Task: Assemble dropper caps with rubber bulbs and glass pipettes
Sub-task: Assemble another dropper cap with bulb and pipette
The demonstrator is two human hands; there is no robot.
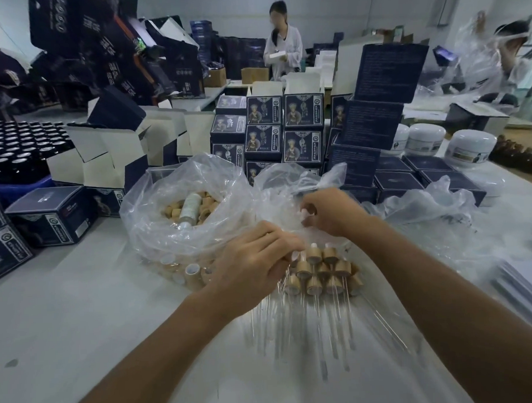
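We see a little pile of finished droppers (320,271) lying in the middle of the white table (81,313). Each one has a tan wooden cap and a thin glass tube (335,328) that points toward the near edge. The tubes fan out over the table.

The left hand (255,262) is at the left side of the pile. Its fingers are curled and pinch something small beside the caps, but we cannot tell just what it is. The right hand (328,211) is a bit farther away, at the mouth of a clear plastic bag (285,182). Its fingers are bent and pinch a small white piece (304,213); it looks like a rubber bulb, but it is blurry.

To the left of the hands is another clear bag (157,223), open at the top. It is full of loose tan caps (204,203), and a white bottle (190,208) lies on top of them. Some more caps press against the near wall of this bag.

Behind the bags stand stacks of dark blue boxes (301,130) with a picture on the front. Open white boxes (106,158) sit to the left of them. At the far left is a tray of dark bottles (18,143). At the far right are white jars (471,147) with round lids. A crumpled plastic sheet (424,208) lies to the right of the hands.

Far away, a person in a white coat (283,47) stands by more boxes.
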